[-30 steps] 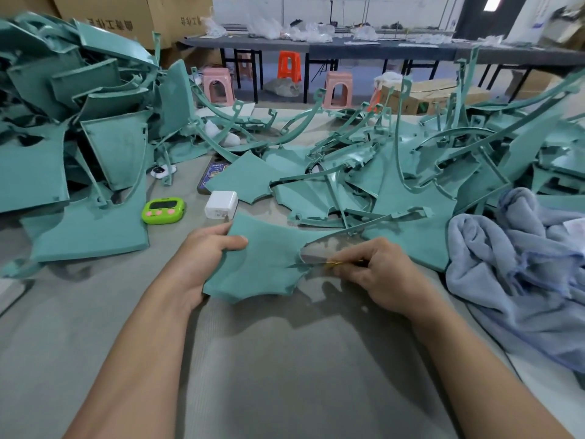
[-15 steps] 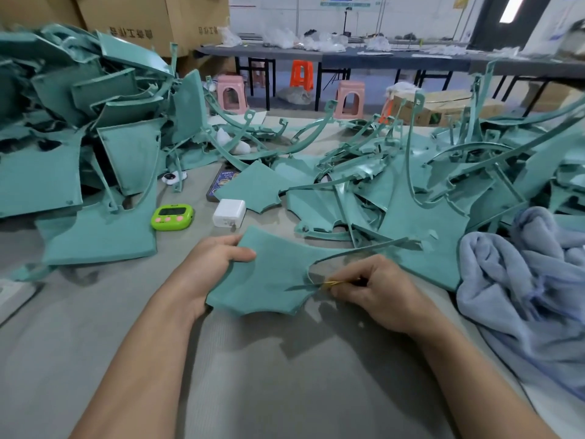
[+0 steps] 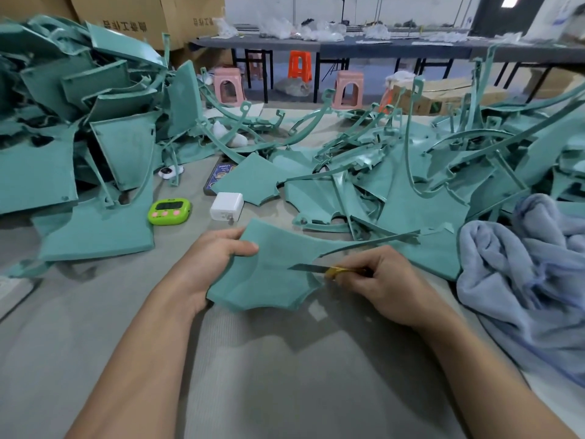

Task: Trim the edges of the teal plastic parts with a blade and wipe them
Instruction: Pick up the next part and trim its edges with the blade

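Left hand (image 3: 215,258) grips the left edge of the teal part (image 3: 272,280), thumb on top, same as a second ago. Right hand (image 3: 389,283) pinches the blade (image 3: 308,267) by its yellow-wrapped end. The steel tip now reaches a bit further in over the part's right notch than before. The part's a flat, matte, fan-shaped panel with scalloped edges and a thin curved arm running off right, held over the ribbed grey mat (image 3: 285,359) at near centre. A fluffy blue-grey towel (image 3: 522,280) is bunched on the right. A glossy green timer (image 3: 169,211) and a white charger (image 3: 227,206) sit just beyond the hands.
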